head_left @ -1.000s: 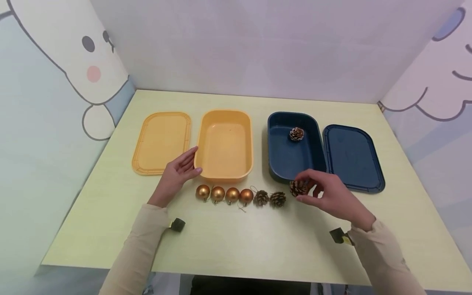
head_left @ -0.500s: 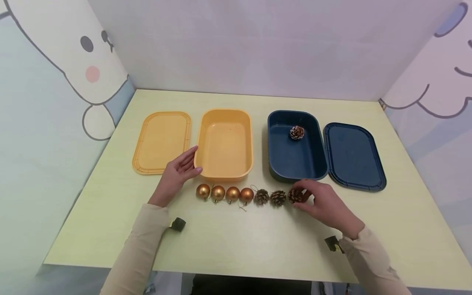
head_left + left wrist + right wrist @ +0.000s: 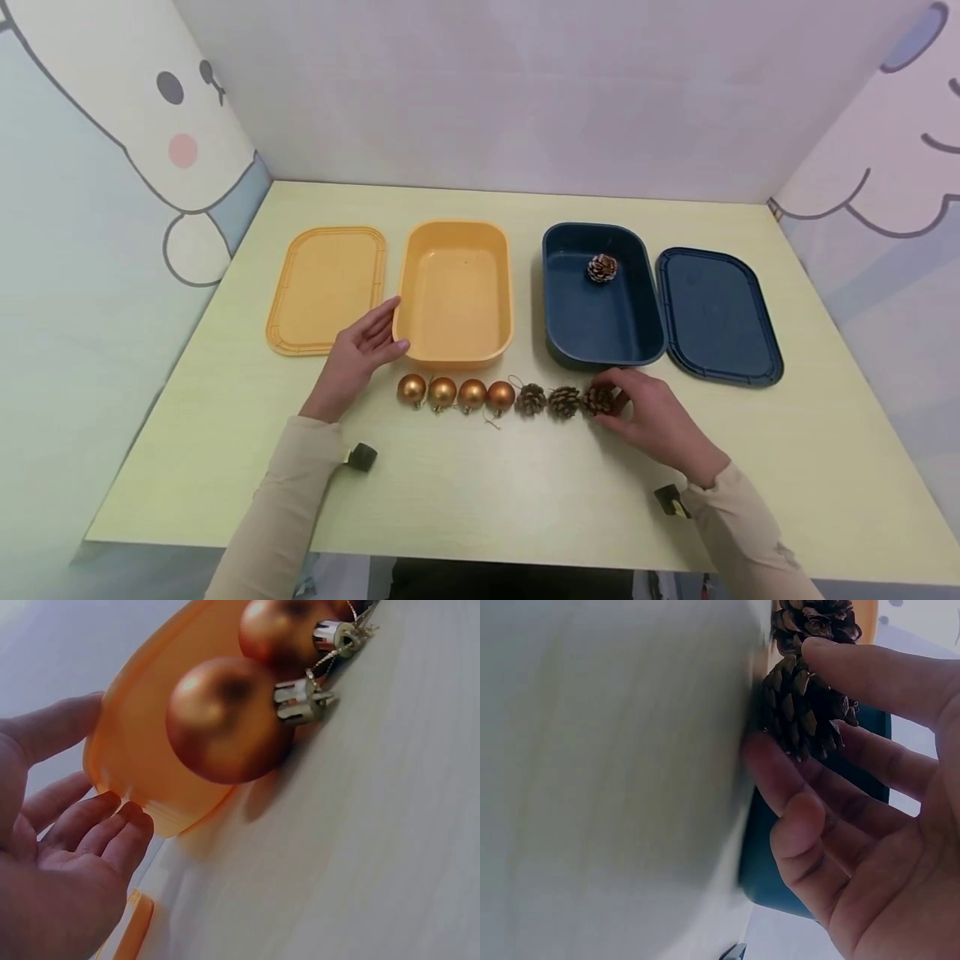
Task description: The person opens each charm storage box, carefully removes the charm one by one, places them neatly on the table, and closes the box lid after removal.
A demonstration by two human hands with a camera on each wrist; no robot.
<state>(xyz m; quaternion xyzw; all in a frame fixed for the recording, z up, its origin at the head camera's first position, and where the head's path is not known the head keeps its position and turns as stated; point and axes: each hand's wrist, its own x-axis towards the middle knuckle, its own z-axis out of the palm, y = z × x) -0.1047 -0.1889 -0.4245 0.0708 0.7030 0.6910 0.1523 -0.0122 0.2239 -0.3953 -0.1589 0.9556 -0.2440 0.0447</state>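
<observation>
My right hand pinches a pine cone between thumb and fingers at the right end of a row on the table. Two other pine cones lie just left of it, the nearer one close against it in the right wrist view. Left of those are several copper-gold bauble ornaments with hanging loops. My left hand rests against the front left corner of a yellow plastic box, fingers mostly straight on its wall and thumb near the rim. A blue box holds one pine cone.
A yellow lid lies flat left of the yellow box. Against the blue box's right side lies a blue lid. Walls with cartoon drawings stand behind and beside the pale table.
My right hand has brought the pine cone down and slightly left, from the blue box's front edge to the end of the row. The left hand stays at the yellow box.
</observation>
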